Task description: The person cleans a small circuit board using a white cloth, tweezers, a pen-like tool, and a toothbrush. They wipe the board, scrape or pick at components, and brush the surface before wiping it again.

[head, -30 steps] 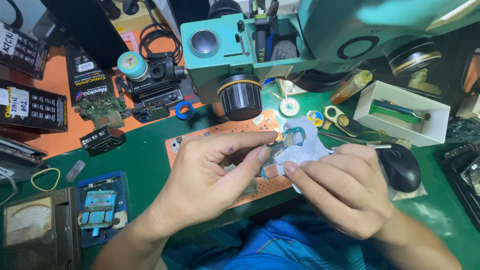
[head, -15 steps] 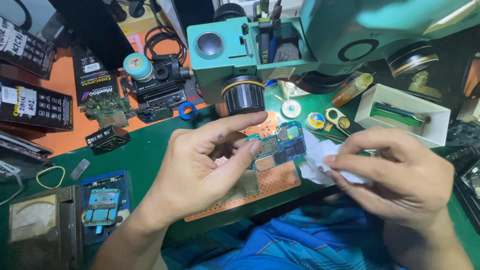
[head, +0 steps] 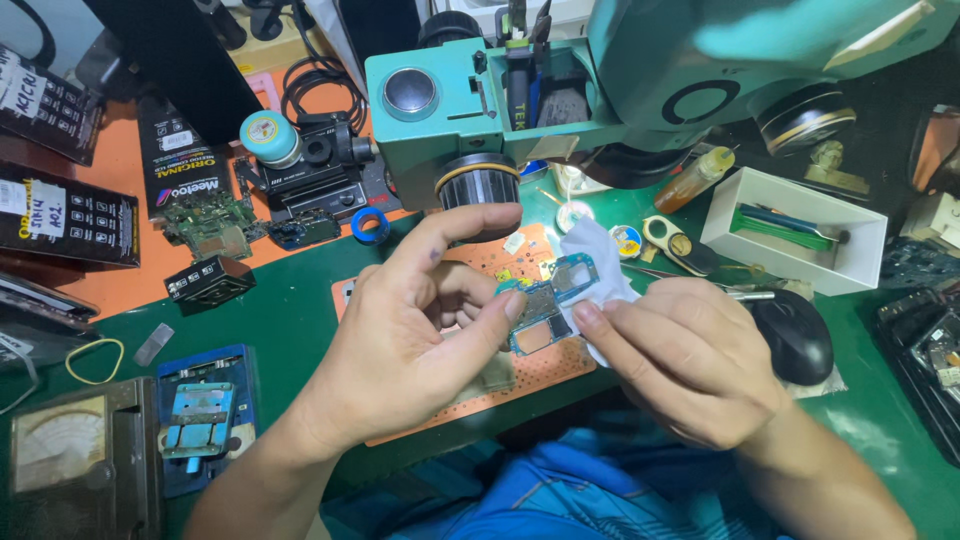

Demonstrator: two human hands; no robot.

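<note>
The left hand (head: 420,330) reaches in from the lower left, palm half turned up, forefinger stretched out toward the microscope and thumb with the curled fingers pinching the near end of a small blue-green circuit board (head: 548,305). The right hand (head: 690,360) comes from the lower right, knuckles up, fingers bunched around a white cloth (head: 598,262) that it presses against the board's right side. The board is held tilted just above the orange perforated mat (head: 520,375). Right of the board lies a black mouse (head: 795,335), partly behind the right hand. Beyond it sit scissors (head: 670,240), an open white box (head: 795,232) and an amber bottle (head: 695,180). Directly behind the board the teal microscope (head: 560,90) overhangs the mat.
</note>
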